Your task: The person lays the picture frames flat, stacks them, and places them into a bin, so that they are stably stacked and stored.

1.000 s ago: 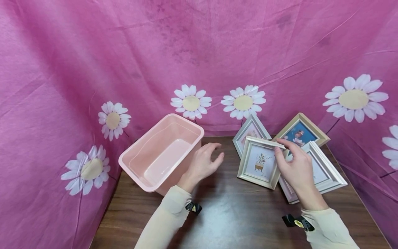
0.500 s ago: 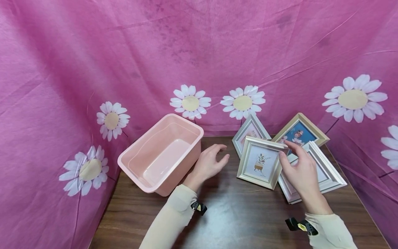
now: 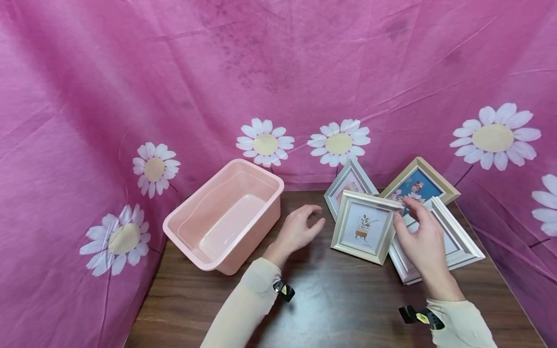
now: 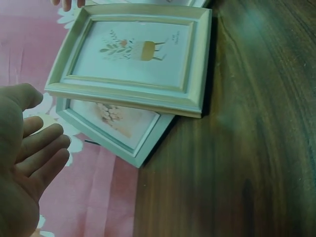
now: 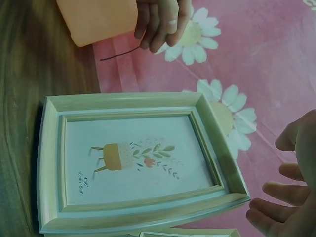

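A pale gold picture frame (image 3: 365, 227) with a potted-plant print leans in front of a grey-blue picture frame (image 3: 344, 186). At its upper right corner is my right hand (image 3: 424, 237), fingers loosely bent; the right wrist view shows them beside that corner, and touching cannot be told. Behind that hand are a tan picture frame (image 3: 447, 194) with a blue photo and a silver-white picture frame (image 3: 467, 249); a pinkish frame (image 3: 404, 273) is partly hidden below. Between the tub and the frames, my left hand (image 3: 298, 229) hovers with relaxed fingers, holding nothing.
A pink plastic tub (image 3: 271, 212) stands to the left on the brown wooden table (image 3: 330, 309), with nothing visible inside. Magenta cloth (image 3: 283, 72) with daisies hangs behind and along both sides. Each wrist wears a black strap.
My left hand has moved right, away from the tub and nearer the pale gold frame. My right hand has shifted slightly right and down. The frames have stayed in place.
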`<action>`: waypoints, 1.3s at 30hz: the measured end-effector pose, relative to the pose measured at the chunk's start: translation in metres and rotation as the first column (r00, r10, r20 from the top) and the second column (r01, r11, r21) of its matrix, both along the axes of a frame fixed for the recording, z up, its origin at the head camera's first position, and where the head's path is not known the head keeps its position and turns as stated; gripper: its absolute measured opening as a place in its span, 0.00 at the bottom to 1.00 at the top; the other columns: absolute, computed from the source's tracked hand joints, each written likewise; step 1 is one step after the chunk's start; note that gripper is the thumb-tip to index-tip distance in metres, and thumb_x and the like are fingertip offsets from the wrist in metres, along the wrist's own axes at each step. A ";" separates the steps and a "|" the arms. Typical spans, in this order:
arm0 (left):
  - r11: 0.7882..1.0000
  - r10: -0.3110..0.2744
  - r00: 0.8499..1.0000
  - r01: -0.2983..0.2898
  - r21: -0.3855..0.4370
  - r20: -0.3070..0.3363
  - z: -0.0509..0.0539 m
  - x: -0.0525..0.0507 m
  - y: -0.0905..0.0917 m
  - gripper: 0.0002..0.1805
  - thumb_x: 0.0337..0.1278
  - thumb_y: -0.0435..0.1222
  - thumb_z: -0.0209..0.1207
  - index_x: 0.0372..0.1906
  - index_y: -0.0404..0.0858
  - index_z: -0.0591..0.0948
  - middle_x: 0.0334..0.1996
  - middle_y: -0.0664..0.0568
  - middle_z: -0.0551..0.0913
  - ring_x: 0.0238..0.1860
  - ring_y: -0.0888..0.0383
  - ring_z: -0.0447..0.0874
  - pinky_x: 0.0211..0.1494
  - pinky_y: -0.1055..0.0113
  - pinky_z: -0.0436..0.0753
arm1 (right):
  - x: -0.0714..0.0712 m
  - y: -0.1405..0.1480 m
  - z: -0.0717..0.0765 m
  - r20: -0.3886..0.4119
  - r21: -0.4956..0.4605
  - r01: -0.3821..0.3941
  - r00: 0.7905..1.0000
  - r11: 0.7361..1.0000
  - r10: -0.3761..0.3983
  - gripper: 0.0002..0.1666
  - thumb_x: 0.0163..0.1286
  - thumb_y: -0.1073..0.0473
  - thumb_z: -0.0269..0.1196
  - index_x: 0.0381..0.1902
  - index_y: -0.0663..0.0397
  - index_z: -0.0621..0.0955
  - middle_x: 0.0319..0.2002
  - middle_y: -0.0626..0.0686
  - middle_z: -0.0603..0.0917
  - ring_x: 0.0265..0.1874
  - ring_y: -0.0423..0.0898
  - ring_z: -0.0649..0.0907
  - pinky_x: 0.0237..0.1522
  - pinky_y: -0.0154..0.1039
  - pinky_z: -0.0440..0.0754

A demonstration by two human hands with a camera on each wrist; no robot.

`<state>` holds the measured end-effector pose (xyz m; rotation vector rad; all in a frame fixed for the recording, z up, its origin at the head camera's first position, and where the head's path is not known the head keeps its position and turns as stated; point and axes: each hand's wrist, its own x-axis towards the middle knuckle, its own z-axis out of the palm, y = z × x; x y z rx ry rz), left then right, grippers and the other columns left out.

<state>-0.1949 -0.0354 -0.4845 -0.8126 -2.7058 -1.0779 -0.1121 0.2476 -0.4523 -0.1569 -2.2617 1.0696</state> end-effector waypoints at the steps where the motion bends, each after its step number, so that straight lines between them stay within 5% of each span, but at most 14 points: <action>1: 1.000 -0.004 1.000 0.004 -0.003 0.007 -0.002 0.000 0.002 0.19 0.73 0.42 0.65 0.61 0.38 0.86 0.57 0.49 0.91 0.57 0.54 0.90 0.64 0.60 0.87 | 0.000 0.000 -0.001 0.006 0.000 0.003 1.000 1.000 -0.003 0.28 0.68 0.65 0.69 0.66 0.61 0.83 0.63 0.69 0.86 0.48 0.09 0.67 0.57 0.09 0.62; 7: 0.999 -0.031 0.998 0.031 0.007 0.054 -0.010 -0.003 0.009 0.19 0.73 0.41 0.65 0.61 0.37 0.86 0.57 0.48 0.91 0.59 0.52 0.90 0.67 0.60 0.86 | 0.000 0.003 -0.003 0.040 -0.022 0.019 0.999 1.000 -0.018 0.27 0.71 0.64 0.69 0.67 0.61 0.83 0.63 0.70 0.86 0.46 0.11 0.69 0.55 0.09 0.62; 11: 0.996 -0.056 0.992 0.048 0.074 0.116 -0.017 -0.005 0.012 0.18 0.73 0.39 0.65 0.60 0.35 0.86 0.56 0.46 0.91 0.59 0.51 0.90 0.67 0.60 0.86 | -0.001 0.006 -0.006 0.083 -0.033 0.031 0.996 0.999 -0.029 0.28 0.73 0.62 0.68 0.69 0.61 0.82 0.64 0.70 0.85 0.49 0.38 0.86 0.53 0.10 0.63; 14: 0.989 -0.076 0.985 0.055 0.140 0.156 -0.023 -0.009 0.015 0.17 0.72 0.37 0.65 0.59 0.33 0.86 0.54 0.44 0.91 0.56 0.50 0.92 0.64 0.63 0.87 | -0.001 0.009 -0.009 0.109 -0.039 0.039 0.993 0.998 -0.034 0.28 0.74 0.61 0.67 0.71 0.61 0.81 0.64 0.71 0.85 0.52 0.66 0.86 0.52 0.11 0.64; 17: 0.978 -0.096 0.975 0.055 0.202 0.199 -0.030 -0.012 0.019 0.17 0.72 0.35 0.65 0.59 0.30 0.85 0.52 0.43 0.92 0.53 0.50 0.92 0.61 0.66 0.88 | -0.002 0.011 -0.013 0.119 -0.058 0.043 0.992 0.997 -0.036 0.28 0.75 0.62 0.66 0.71 0.62 0.80 0.62 0.72 0.85 0.54 0.71 0.86 0.52 0.10 0.66; 19: 0.970 -0.106 0.966 0.049 0.238 0.234 -0.033 -0.014 0.022 0.17 0.72 0.34 0.65 0.59 0.28 0.85 0.52 0.42 0.91 0.53 0.49 0.93 0.60 0.67 0.89 | -0.002 0.012 -0.015 0.129 -0.073 0.045 0.991 0.996 -0.036 0.28 0.76 0.62 0.66 0.71 0.62 0.79 0.62 0.73 0.85 0.53 0.65 0.87 0.52 0.09 0.67; 21: 0.962 -0.116 0.957 0.041 0.269 0.266 -0.036 -0.015 0.025 0.17 0.72 0.33 0.65 0.59 0.27 0.84 0.52 0.40 0.91 0.52 0.47 0.93 0.60 0.65 0.89 | -0.003 0.012 -0.018 0.138 -0.101 0.040 0.990 0.994 -0.026 0.28 0.76 0.62 0.65 0.71 0.63 0.79 0.62 0.73 0.85 0.50 0.50 0.89 0.52 0.08 0.69; 26: 0.955 -0.125 0.943 0.030 0.295 0.308 -0.039 -0.016 0.032 0.16 0.73 0.32 0.64 0.59 0.28 0.84 0.52 0.39 0.91 0.53 0.46 0.93 0.59 0.65 0.90 | -0.005 0.013 -0.023 0.146 -0.184 0.012 0.989 0.983 0.015 0.28 0.78 0.63 0.62 0.72 0.68 0.77 0.64 0.75 0.83 0.46 0.15 0.75 0.52 0.08 0.72; 34: 0.971 -0.095 0.921 0.002 0.239 0.379 -0.040 -0.013 0.038 0.20 0.74 0.34 0.65 0.64 0.29 0.83 0.55 0.41 0.90 0.55 0.50 0.92 0.60 0.67 0.88 | -0.008 0.014 -0.029 0.242 -0.232 0.028 0.970 0.972 0.030 0.30 0.81 0.62 0.59 0.75 0.70 0.73 0.67 0.75 0.80 0.41 0.07 0.70 0.47 0.06 0.70; 39: 0.970 -0.104 0.926 0.014 0.242 0.364 -0.043 -0.014 0.045 0.21 0.74 0.32 0.64 0.66 0.28 0.82 0.54 0.40 0.90 0.54 0.49 0.92 0.59 0.71 0.88 | -0.010 0.013 -0.033 0.263 -0.244 0.046 0.965 0.969 0.020 0.29 0.81 0.62 0.58 0.74 0.72 0.73 0.67 0.75 0.80 0.39 0.06 0.70 0.45 0.06 0.69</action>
